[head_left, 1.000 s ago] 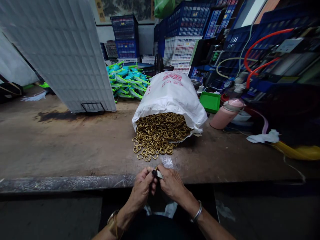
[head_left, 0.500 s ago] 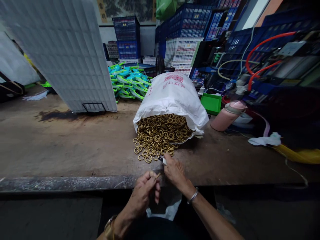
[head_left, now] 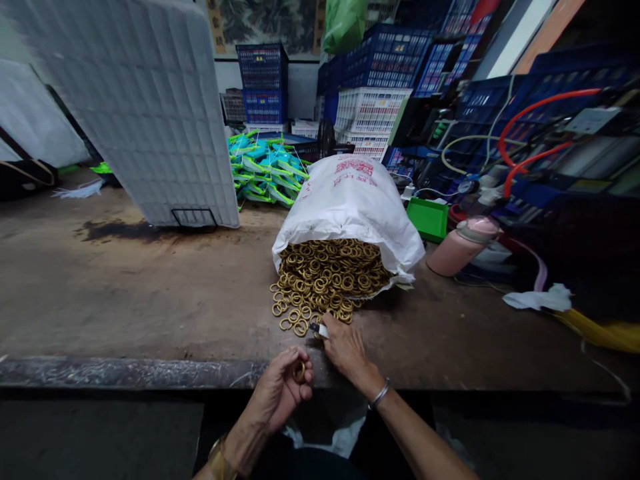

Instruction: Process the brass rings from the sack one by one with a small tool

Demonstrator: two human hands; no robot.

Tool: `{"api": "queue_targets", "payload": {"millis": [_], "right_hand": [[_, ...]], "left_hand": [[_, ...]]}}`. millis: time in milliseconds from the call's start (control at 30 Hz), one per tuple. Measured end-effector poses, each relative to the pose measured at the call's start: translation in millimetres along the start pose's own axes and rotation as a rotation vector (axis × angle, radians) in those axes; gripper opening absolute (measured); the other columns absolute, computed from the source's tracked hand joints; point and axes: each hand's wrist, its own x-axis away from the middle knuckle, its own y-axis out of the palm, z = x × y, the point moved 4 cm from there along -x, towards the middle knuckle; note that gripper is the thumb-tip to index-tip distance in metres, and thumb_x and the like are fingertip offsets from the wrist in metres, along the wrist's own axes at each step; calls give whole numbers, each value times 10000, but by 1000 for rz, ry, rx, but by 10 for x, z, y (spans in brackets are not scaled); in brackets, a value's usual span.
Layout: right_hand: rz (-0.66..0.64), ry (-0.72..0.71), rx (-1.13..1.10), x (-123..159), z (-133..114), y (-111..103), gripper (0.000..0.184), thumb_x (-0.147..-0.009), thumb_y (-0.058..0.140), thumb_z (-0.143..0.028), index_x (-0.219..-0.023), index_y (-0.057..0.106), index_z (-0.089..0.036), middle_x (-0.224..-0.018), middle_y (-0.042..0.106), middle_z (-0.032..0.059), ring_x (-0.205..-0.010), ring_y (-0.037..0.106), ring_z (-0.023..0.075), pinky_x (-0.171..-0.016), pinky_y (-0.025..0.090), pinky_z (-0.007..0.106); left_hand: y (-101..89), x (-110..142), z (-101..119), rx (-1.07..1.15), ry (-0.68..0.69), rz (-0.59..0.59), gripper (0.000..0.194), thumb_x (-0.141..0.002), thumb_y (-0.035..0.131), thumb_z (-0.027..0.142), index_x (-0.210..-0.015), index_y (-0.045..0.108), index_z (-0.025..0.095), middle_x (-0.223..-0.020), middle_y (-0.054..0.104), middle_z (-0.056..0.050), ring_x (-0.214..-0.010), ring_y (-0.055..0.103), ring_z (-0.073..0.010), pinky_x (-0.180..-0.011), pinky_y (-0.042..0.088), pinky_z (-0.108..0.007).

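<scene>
My left hand (head_left: 279,395) is turned palm up in front of the table edge. Its curled fingers hold one brass-coloured ring (head_left: 299,372). On the tabletop, my right hand (head_left: 347,348) is closed around a small knife-like tool with a white handle (head_left: 323,331); the tool's short dark tip points left at the loose rings. Many brass-coloured rings (head_left: 320,283) spill in a heap from the mouth of a white woven sack (head_left: 345,200) that lies on its side. The right hand's fingertips are at the heap's near edge.
A tall white ribbed panel (head_left: 165,120) stands on the wooden table (head_left: 125,287) at the left. Turquoise and lime-green items (head_left: 267,167) are piled behind the sack. To its right are a green tray (head_left: 427,219), a pink bottle (head_left: 457,248) and red hoses (head_left: 535,107). Stacked crates (head_left: 373,110) stand behind.
My left hand has turned palm up, so the ring's round face now shows. The right hand with the tool has shifted slightly beside the heap. The whole view has moved a little.
</scene>
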Motion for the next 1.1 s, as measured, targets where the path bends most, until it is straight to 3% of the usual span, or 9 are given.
{"api": "queue_targets", "payload": {"millis": [133, 233, 300, 467, 833, 1000, 1100], "right_hand": [[-26, -35, -112, 86, 75, -6, 220, -737, 410, -81, -895, 507, -199, -819, 624, 22, -719, 559, 142, -585, 276, 222], [-9, 62, -184, 115, 160, -1, 210, -762, 428, -132, -954, 485, -198, -782, 627, 23, -703, 574, 152, -583, 296, 218], [1, 124, -182, 115, 185, 3, 201, -776, 448, -171, -973, 482, -196, -791, 634, 37, -706, 581, 163, -581, 300, 222], [-3, 128, -124, 61, 127, 13, 138, -790, 462, -211, -917, 514, -202, -780, 630, 37, -703, 577, 162, -579, 286, 227], [3, 239, -224, -36, 126, -39, 77, -734, 493, -219, -809, 490, -207, -653, 550, -15, -596, 476, 126, -519, 227, 214], [69, 211, -260, -51, 175, 3, 40, -758, 443, -206, -763, 483, -209, -641, 529, -17, -580, 457, 123, -517, 243, 210], [131, 161, -322, -41, 170, -24, 62, -769, 422, -213, -772, 484, -212, -636, 520, -19, -575, 460, 124, -526, 277, 209]], "left_hand": [[-38, -54, 11, 23, 0, 48, 179, -703, 642, 274, -721, 534, 133, -660, 549, -5, -564, 538, -94, -435, 373, -168], [-31, -83, 20, 18, -10, 52, 177, -700, 649, 254, -769, 526, 146, -628, 535, 14, -526, 521, -81, -417, 341, -155], [-33, -103, 24, 28, -13, 58, 191, -688, 659, 240, -776, 513, 153, -574, 499, 41, -468, 479, -59, -396, 297, -141], [-84, -149, 20, 90, -14, 92, 225, -665, 672, 248, -716, 475, 152, -448, 344, 99, -351, 312, -15, -358, 170, -136], [-35, -202, 46, 145, -65, 117, 45, -721, 541, 173, -731, 520, 135, -559, 504, 21, -473, 498, -84, -398, 307, -169], [-15, -256, 47, 101, -83, 158, 100, -717, 574, 223, -727, 524, 137, -566, 518, 22, -469, 506, -77, -381, 303, -153], [22, -267, 71, -21, -5, 147, 167, -673, 635, 245, -729, 511, 148, -572, 505, 40, -463, 479, -57, -372, 283, -133]]}}
